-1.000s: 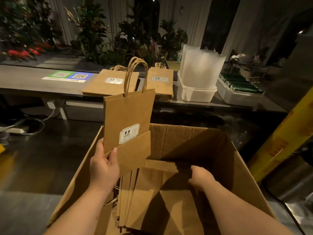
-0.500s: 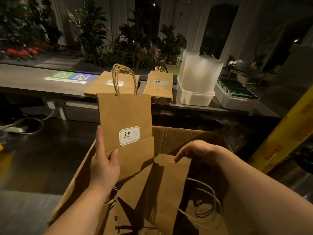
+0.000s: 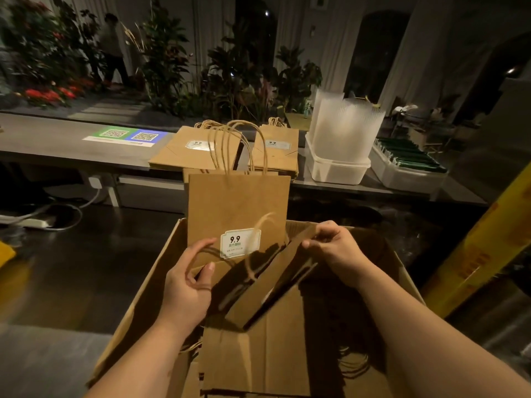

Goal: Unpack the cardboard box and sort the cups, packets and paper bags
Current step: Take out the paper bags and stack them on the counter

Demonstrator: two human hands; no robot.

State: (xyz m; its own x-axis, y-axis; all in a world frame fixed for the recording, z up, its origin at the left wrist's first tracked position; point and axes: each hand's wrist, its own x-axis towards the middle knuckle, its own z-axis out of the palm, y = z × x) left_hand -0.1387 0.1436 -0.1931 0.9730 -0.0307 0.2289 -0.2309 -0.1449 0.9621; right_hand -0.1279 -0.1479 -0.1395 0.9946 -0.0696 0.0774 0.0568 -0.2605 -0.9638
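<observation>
Dim rm: bag (image 3: 238,208) in L hand (image 3: 186,285)

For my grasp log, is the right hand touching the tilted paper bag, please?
Touching: head view shows the right hand pinching the tilted paper bag by its top.

- We find the room dim; warm light catches the open brown cardboard box (image 3: 138,305) nearest us.
- Hard shadows cross the upright brown paper bag (image 3: 238,208).
- A twisted paper handle (image 3: 265,222) smears with motion.
- Edges bend; far leafy plants (image 3: 230,81) lie dark.
</observation>
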